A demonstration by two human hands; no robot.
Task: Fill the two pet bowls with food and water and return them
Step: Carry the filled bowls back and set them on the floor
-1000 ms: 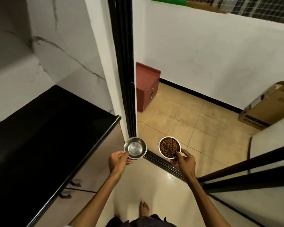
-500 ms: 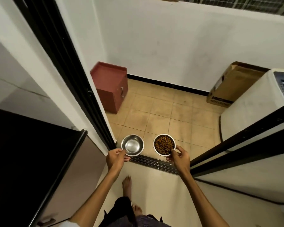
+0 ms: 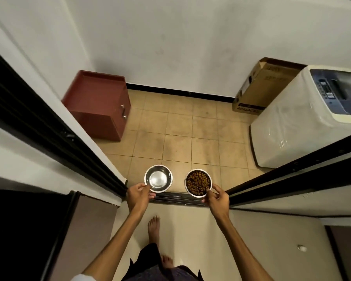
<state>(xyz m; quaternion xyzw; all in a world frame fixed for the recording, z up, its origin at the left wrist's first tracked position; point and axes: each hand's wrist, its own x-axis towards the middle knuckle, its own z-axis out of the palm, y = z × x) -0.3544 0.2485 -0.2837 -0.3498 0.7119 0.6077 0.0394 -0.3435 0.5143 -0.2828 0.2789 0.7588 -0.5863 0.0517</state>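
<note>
While the head camera looks down over a doorway, the left hand [image 3: 138,196] pinches the near rim of a steel water bowl [image 3: 158,181], thumb on top of the rim and the other fingers curled beneath it; whether its shiny inside holds water cannot be told from this view. Just beside it, apart by a small gap, the right hand [image 3: 217,199] grips the near rim of a second steel bowl, the food bowl [image 3: 198,183], which is filled with brown kibble [image 3: 198,182], the thumb lying over the rim and touching the pellets. Both bowls are held level in the air, above the black sliding-door track [image 3: 178,197] that divides the pale floor near the person from the tan tiled floor [image 3: 180,136] beyond. Black door frames run diagonally on either side of the hands. On the tiled floor, at the left, a dark red cabinet [image 3: 98,104] with a metal handle stands against the white wall [image 3: 170,41]; at the right a washing machine [image 3: 304,118] wrapped in clear plastic stands with a cardboard box [image 3: 259,88] behind it in the corner. Below the arms, two bare feet [image 3: 154,228] show on the pale floor, the leading one just short of the track
</note>
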